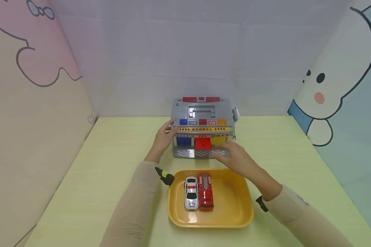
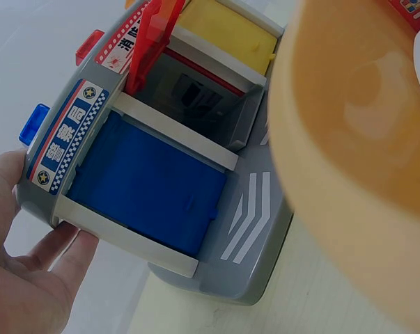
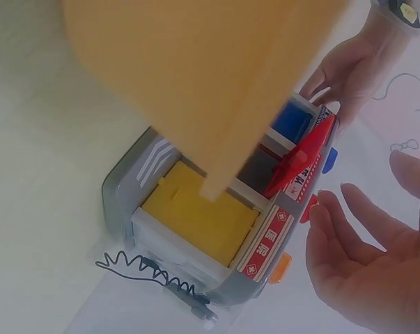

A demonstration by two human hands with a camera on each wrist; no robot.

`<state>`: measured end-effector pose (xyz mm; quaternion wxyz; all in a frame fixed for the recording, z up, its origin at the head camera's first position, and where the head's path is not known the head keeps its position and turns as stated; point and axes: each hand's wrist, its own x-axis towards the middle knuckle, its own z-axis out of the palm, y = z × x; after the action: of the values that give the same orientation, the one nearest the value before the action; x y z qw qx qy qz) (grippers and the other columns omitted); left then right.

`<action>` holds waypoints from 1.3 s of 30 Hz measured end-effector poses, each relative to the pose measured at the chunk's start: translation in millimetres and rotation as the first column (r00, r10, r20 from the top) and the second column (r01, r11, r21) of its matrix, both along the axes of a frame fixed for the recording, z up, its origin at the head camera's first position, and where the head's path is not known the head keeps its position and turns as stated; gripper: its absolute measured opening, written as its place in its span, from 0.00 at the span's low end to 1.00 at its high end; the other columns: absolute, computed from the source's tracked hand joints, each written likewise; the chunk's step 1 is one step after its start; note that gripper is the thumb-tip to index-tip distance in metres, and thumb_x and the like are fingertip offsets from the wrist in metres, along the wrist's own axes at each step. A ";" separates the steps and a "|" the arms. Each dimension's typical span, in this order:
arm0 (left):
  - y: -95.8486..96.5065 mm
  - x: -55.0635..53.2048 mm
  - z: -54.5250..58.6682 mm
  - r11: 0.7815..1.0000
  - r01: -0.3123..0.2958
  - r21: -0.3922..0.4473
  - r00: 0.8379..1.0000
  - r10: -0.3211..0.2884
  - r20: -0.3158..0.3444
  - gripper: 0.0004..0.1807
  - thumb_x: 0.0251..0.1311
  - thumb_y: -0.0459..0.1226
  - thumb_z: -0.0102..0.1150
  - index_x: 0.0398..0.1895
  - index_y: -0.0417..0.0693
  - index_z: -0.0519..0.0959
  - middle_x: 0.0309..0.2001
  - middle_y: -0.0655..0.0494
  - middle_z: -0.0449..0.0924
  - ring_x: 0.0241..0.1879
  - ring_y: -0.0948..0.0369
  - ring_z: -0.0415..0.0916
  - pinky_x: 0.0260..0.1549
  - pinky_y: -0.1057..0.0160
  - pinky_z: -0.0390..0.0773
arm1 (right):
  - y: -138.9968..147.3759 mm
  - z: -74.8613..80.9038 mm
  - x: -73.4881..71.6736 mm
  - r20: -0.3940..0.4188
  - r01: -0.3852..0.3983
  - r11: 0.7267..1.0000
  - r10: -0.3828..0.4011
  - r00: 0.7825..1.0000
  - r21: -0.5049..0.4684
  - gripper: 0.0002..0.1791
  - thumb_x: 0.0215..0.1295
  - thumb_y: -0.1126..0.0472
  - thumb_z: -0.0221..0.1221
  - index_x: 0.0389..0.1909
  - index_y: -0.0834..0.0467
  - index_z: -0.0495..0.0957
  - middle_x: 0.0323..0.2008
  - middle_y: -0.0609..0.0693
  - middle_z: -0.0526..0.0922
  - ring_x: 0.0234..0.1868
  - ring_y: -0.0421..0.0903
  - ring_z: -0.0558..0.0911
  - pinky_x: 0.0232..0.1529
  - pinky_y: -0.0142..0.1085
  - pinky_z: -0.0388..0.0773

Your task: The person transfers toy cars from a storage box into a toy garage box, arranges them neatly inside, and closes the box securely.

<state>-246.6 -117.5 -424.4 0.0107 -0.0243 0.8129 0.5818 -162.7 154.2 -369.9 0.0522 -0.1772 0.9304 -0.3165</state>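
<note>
A grey toy rescue station [image 1: 201, 115] stands at the back of the table, with its red door [image 1: 203, 143] swung up and out. Its blue door [image 2: 150, 184] and yellow door [image 3: 199, 212] are down. My left hand [image 1: 164, 139] grips the station's left front corner, thumb on the roof edge and fingers against the side. Just in front of the yellow door, my right hand [image 1: 235, 157] hovers with relaxed, parted fingers and nothing between them. In the right wrist view, the fingers [image 3: 359, 216] appear apart from the station.
Nearer to me is a yellow tray [image 1: 235, 223] with a white police car [image 1: 191, 193] and a red fire truck [image 1: 205, 192] side by side in its left half. A coiled black cord [image 3: 143, 268] hangs at the station's right side. Printed panels enclose the table.
</note>
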 end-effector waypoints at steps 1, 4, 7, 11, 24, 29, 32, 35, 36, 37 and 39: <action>0.0 -0.2 0.1 1.000 -0.001 0.000 1.000 0.001 -0.002 0.29 0.70 0.51 0.52 0.73 0.60 0.63 0.62 0.43 0.67 0.63 0.45 0.66 0.57 0.48 0.72 | -0.2 -0.2 1.0 0.011 -0.003 1.000 0.003 1.000 0.000 0.23 0.66 0.54 0.63 0.58 0.61 0.77 0.60 0.58 0.74 0.60 0.59 0.72 0.58 0.57 0.70; -0.2 -0.3 0.3 1.000 0.000 0.000 1.000 0.000 -0.009 0.29 0.70 0.51 0.52 0.73 0.59 0.63 0.63 0.43 0.67 0.63 0.45 0.66 0.57 0.47 0.72 | 0.1 -1.6 3.8 0.041 -0.016 1.000 0.016 0.999 0.001 0.22 0.66 0.53 0.63 0.57 0.61 0.77 0.56 0.57 0.77 0.56 0.58 0.75 0.55 0.54 0.75; -0.1 -0.4 -0.1 1.000 -0.003 -0.005 1.000 0.003 -0.007 0.29 0.70 0.51 0.52 0.73 0.60 0.64 0.63 0.43 0.67 0.63 0.45 0.66 0.57 0.48 0.72 | 0.2 -3.8 7.2 0.071 -0.026 1.000 0.026 0.997 0.009 0.21 0.66 0.54 0.63 0.56 0.60 0.77 0.53 0.56 0.79 0.51 0.56 0.77 0.50 0.49 0.79; 0.3 1.2 1.0 1.000 -0.006 -0.007 1.000 0.006 -0.001 0.29 0.70 0.51 0.52 0.73 0.60 0.63 0.63 0.44 0.67 0.63 0.46 0.66 0.57 0.48 0.72 | -1.0 -6.2 12.9 0.120 -0.029 0.999 0.026 0.992 0.023 0.22 0.65 0.55 0.64 0.57 0.60 0.78 0.50 0.54 0.80 0.46 0.52 0.77 0.44 0.42 0.81; 1.4 2.2 2.2 1.000 -0.016 -0.020 1.000 0.016 0.010 0.29 0.70 0.52 0.52 0.73 0.61 0.63 0.64 0.44 0.66 0.63 0.46 0.66 0.57 0.48 0.72 | -9.8 -23.1 29.9 0.231 -0.090 0.996 0.084 0.969 0.017 0.22 0.61 0.59 0.68 0.56 0.59 0.78 0.41 0.49 0.79 0.40 0.47 0.77 0.38 0.36 0.81; 0.8 0.8 -0.3 0.999 -0.022 -0.023 1.000 0.022 0.015 0.29 0.70 0.51 0.52 0.73 0.61 0.63 0.63 0.44 0.66 0.63 0.47 0.66 0.57 0.48 0.72 | -13.9 -28.4 37.6 0.279 -0.112 0.992 0.091 0.956 0.063 0.25 0.58 0.56 0.70 0.57 0.55 0.78 0.40 0.47 0.78 0.39 0.46 0.76 0.41 0.38 0.80; 0.9 0.6 -0.7 0.999 -0.026 -0.024 1.000 0.026 0.014 0.28 0.70 0.51 0.52 0.72 0.62 0.64 0.63 0.44 0.67 0.63 0.47 0.67 0.57 0.48 0.72 | -15.6 -30.1 41.4 0.312 -0.127 0.986 0.086 0.946 0.111 0.30 0.56 0.52 0.71 0.60 0.53 0.76 0.43 0.48 0.78 0.37 0.44 0.75 0.40 0.39 0.80; 0.9 0.9 -0.3 0.999 -0.026 -0.022 1.000 0.026 0.012 0.28 0.70 0.51 0.52 0.72 0.61 0.64 0.62 0.44 0.67 0.63 0.47 0.67 0.57 0.48 0.72 | -16.9 -33.2 43.9 0.336 -0.142 0.979 0.086 0.938 0.144 0.35 0.54 0.48 0.72 0.63 0.50 0.74 0.47 0.49 0.78 0.36 0.44 0.75 0.38 0.39 0.79; 0.8 0.9 -0.1 0.999 -0.024 -0.021 1.000 0.025 0.010 0.29 0.70 0.51 0.52 0.72 0.61 0.64 0.62 0.44 0.67 0.63 0.46 0.66 0.57 0.48 0.72 | -17.2 -34.7 44.4 0.338 -0.147 0.978 0.090 0.937 0.148 0.36 0.53 0.47 0.72 0.64 0.49 0.73 0.49 0.49 0.78 0.37 0.44 0.76 0.39 0.40 0.79; 0.7 0.7 -0.1 1.000 -0.022 -0.021 1.000 0.023 0.010 0.29 0.70 0.51 0.52 0.72 0.61 0.64 0.63 0.44 0.67 0.63 0.46 0.66 0.57 0.47 0.72 | -17.5 -35.8 44.9 0.342 -0.152 0.977 0.093 0.935 0.149 0.38 0.52 0.47 0.73 0.64 0.49 0.72 0.50 0.49 0.78 0.39 0.45 0.76 0.41 0.42 0.79; 0.6 0.9 0.2 1.000 -0.018 -0.018 1.000 0.019 0.009 0.29 0.70 0.50 0.52 0.72 0.61 0.64 0.62 0.44 0.67 0.63 0.46 0.66 0.57 0.47 0.71 | -18.1 -38.0 45.4 0.344 -0.162 0.976 0.103 0.933 0.149 0.40 0.50 0.46 0.73 0.65 0.48 0.71 0.52 0.49 0.77 0.44 0.46 0.76 0.46 0.45 0.79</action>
<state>-245.7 -116.8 -424.2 0.0088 -0.0346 0.8177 0.5746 -117.3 136.1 -407.9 0.2459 -0.1782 0.9180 -0.2550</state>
